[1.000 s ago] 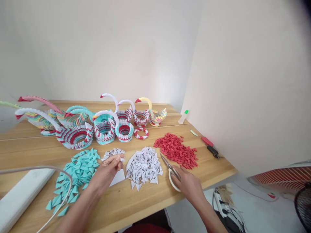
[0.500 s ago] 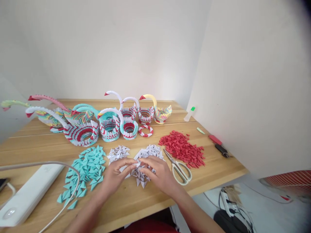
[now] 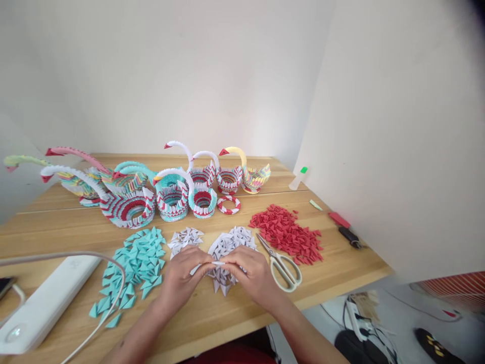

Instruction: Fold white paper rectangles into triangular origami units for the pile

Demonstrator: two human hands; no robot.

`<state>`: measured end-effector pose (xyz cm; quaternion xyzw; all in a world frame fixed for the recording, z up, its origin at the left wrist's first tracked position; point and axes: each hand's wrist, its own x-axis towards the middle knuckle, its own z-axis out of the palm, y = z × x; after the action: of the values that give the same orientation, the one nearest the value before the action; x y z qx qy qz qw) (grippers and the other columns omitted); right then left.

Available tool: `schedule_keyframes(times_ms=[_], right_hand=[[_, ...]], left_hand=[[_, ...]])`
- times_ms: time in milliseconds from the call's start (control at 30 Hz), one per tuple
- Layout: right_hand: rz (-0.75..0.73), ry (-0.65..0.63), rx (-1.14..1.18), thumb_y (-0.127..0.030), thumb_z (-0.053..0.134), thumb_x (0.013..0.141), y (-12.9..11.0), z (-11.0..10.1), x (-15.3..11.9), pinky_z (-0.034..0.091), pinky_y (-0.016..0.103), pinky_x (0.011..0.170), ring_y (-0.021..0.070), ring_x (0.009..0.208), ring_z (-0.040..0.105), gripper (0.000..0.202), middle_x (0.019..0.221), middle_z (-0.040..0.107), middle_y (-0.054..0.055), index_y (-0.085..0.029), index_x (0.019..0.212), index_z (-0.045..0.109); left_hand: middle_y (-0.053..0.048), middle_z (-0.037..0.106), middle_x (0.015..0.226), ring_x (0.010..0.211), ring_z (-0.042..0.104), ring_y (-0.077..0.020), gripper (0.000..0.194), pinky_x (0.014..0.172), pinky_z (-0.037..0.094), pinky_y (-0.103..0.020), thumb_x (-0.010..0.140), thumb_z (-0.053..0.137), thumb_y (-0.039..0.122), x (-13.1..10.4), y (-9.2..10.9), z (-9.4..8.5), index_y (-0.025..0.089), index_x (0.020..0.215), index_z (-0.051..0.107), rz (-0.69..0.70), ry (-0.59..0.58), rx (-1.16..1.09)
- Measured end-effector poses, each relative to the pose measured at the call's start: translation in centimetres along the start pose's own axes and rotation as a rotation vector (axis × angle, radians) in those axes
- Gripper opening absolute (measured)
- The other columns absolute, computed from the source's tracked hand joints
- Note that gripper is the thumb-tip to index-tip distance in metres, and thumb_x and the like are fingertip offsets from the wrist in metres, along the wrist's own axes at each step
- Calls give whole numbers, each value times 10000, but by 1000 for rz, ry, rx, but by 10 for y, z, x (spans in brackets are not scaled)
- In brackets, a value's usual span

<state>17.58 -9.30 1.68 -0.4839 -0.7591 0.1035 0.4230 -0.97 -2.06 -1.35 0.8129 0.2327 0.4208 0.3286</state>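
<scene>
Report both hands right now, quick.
Left hand: closed, fingertips pinching one end of a small white paper piece.
Right hand: closed, pinching the other end of the same piece.

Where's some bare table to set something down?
Right of the scissors, between the red pieces and near table edge; also left, between the swans and cable. It's crowded around the left hand, right hand and white pieces.

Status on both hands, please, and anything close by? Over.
Left hand and right hand: pinching a small white paper piece. Pile of folded white paper triangles: partly hidden behind hands. White-handled metal scissors: lying beside right hand, untouched.
</scene>
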Motion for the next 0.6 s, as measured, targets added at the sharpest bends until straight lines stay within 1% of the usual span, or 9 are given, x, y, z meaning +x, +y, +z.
schedule_keyframes(times_ms=[167, 333, 433, 500, 600], right_hand=[[-15, 22, 0, -267, 525, 936, 3, 0, -2, 453, 265, 670, 149, 720, 599, 176, 764, 671, 42, -178, 906, 674], [-37, 17, -29, -247, 508, 942, 3, 1, -3, 450, 273, 667, 151, 720, 590, 177, 767, 667, 44, -176, 912, 668], [-42, -10, -64, -216, 502, 939, 2, -1, -3, 449, 287, 701, 159, 771, 585, 162, 812, 667, 50, -177, 936, 659], [-50, -21, -100, -214, 505, 933, 1, -3, -3, 447, 302, 726, 168, 807, 574, 155, 852, 662, 56, -181, 951, 655], [-81, -45, -170, -213, 510, 926, 0, -4, -4, 434, 318, 729, 173, 805, 555, 150, 855, 653, 55, -188, 911, 658]], left_hand=[[-55, 715, 745, 683, 620, -201, 96, 730, 432, -328, 830, 641, 209, 1, 1, 0, 228, 861, 729, 75, -16, 50], [-60, 710, 734, 688, 614, -210, 118, 744, 433, -344, 847, 611, 222, 1, 1, 0, 228, 840, 729, 70, -44, 83], [-55, 706, 740, 698, 607, -207, 120, 763, 424, -346, 844, 608, 202, 0, 0, 0, 231, 848, 725, 77, -54, 89], [-57, 707, 754, 706, 605, -209, 134, 771, 416, -349, 851, 596, 199, 0, -1, 0, 237, 869, 724, 79, -89, 86], [-58, 708, 766, 701, 600, -204, 155, 782, 403, -351, 866, 571, 200, 1, -1, 1, 240, 887, 719, 98, -171, 95]])
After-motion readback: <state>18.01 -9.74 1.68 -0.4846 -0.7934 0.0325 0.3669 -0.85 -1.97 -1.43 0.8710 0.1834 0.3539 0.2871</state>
